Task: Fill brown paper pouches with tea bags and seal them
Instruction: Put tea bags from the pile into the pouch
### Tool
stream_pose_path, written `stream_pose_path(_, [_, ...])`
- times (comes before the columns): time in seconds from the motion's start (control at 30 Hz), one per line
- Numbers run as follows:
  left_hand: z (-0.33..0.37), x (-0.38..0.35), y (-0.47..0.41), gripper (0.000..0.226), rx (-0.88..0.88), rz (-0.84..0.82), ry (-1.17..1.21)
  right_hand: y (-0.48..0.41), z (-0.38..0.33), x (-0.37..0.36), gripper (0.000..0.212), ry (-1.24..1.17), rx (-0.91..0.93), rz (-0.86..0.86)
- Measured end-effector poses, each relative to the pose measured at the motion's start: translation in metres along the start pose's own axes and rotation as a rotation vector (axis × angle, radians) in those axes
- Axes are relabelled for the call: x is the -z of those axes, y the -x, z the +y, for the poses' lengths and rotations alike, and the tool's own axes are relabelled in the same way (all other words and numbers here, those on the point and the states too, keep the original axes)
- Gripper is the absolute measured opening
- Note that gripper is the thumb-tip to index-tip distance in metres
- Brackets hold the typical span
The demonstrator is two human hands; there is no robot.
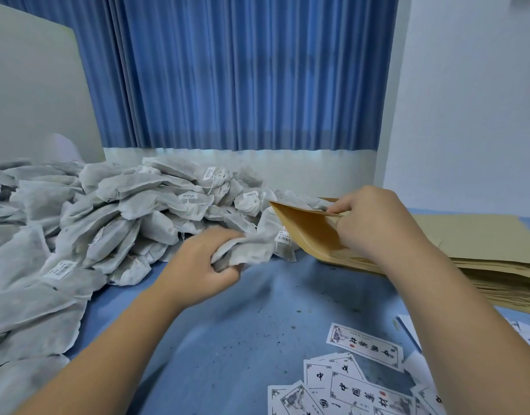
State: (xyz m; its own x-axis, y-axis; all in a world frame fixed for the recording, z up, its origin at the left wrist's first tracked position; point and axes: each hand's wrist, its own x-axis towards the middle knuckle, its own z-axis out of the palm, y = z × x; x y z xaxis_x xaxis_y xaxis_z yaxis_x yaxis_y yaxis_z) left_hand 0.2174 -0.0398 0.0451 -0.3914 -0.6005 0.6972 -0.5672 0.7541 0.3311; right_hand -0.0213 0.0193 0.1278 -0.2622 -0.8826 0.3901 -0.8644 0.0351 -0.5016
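The left hand (204, 259) clenches a bunch of soft grey mesh tea bags (245, 250), and just right of its fingers the right hand (374, 223) pinches the flat brown paper pouch (305, 232), whose long axis slants up-left from that pinch.

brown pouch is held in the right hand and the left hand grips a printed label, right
Not quite. The head view shows the left hand gripping a tea bag, not a printed label; the labels lie loose on the blue table. The right hand does hold the brown pouch.
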Motion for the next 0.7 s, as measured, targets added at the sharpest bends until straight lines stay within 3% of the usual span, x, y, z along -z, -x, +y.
stream_pose_path(0.07, [0.019, 0.001, -0.005, 0.041, -0.16, 0.091, -0.058, 0.0, 0.001, -0.001, 0.042, 0.002, -0.002, 0.005])
stream_pose_path(0.13, [0.037, -0.003, -0.006, 0.049, -0.197, 0.095, -0.096, 0.001, 0.0, -0.002, 0.036, 0.013, 0.008, -0.003])
stream_pose_path(0.27, [0.068, -0.015, -0.009, 0.054, -0.056, -0.019, -0.164, 0.003, -0.001, -0.001, 0.036, 0.046, 0.044, 0.001])
stream_pose_path(0.4, [0.076, -0.022, -0.012, 0.039, -0.1, -0.055, -0.355, 0.003, 0.0, 0.0, 0.036, 0.043, 0.039, 0.012])
stream_pose_path(0.57, [0.088, -0.026, -0.027, 0.017, 0.071, -0.066, -0.442, 0.003, -0.004, -0.004, 0.033, 0.023, 0.054, -0.001])
stream_pose_path(0.7, [0.095, -0.032, -0.045, 0.024, 0.181, -0.068, -0.548, 0.005, -0.011, -0.014, 0.024, 0.024, 0.127, -0.048])
